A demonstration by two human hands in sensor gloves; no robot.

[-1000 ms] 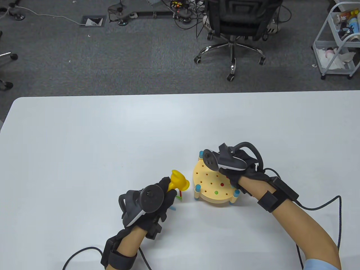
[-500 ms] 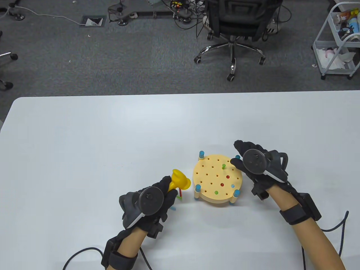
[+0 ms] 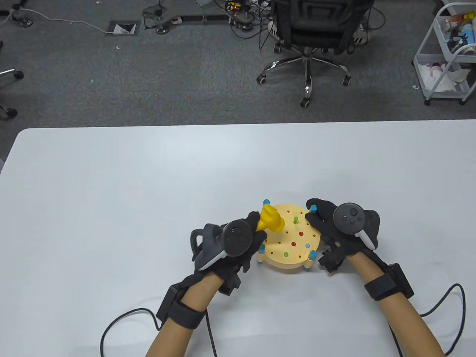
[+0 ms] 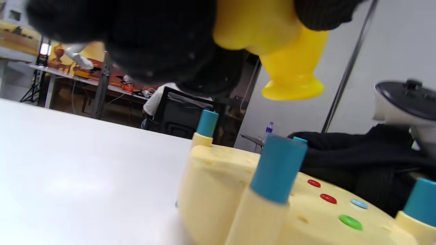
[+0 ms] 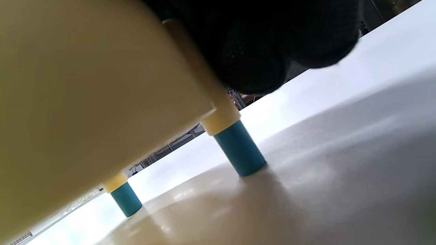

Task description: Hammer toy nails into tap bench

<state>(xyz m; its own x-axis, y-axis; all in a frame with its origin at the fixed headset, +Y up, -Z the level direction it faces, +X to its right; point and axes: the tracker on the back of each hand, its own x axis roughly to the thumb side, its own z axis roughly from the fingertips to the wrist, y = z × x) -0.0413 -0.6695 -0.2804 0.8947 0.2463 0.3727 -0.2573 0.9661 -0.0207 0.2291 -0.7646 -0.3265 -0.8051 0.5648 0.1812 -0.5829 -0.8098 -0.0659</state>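
Observation:
The round yellow tap bench (image 3: 288,238) with blue-capped legs stands on the white table. A green nail (image 3: 296,219) sticks up from its top; red (image 3: 301,234), green (image 3: 286,254) and blue (image 3: 307,245) nails sit flush. My left hand (image 3: 256,232) grips the yellow toy hammer (image 3: 270,219), whose head hangs over the bench's left part. In the left wrist view the hammer head (image 4: 286,68) is above the bench (image 4: 211,183). My right hand (image 3: 319,219) holds the bench's right rim; its fingers (image 5: 265,44) press against a leg post (image 5: 238,149).
Glove cables (image 3: 122,323) trail off the table's near edge by both forearms. An office chair (image 3: 308,44) and a white cart (image 3: 446,55) stand on the floor beyond the table's far edge.
My left hand has carried the hammer right and away from me, from beside the bench to over its left part. My right hand left the bench top and settled on its right rim.

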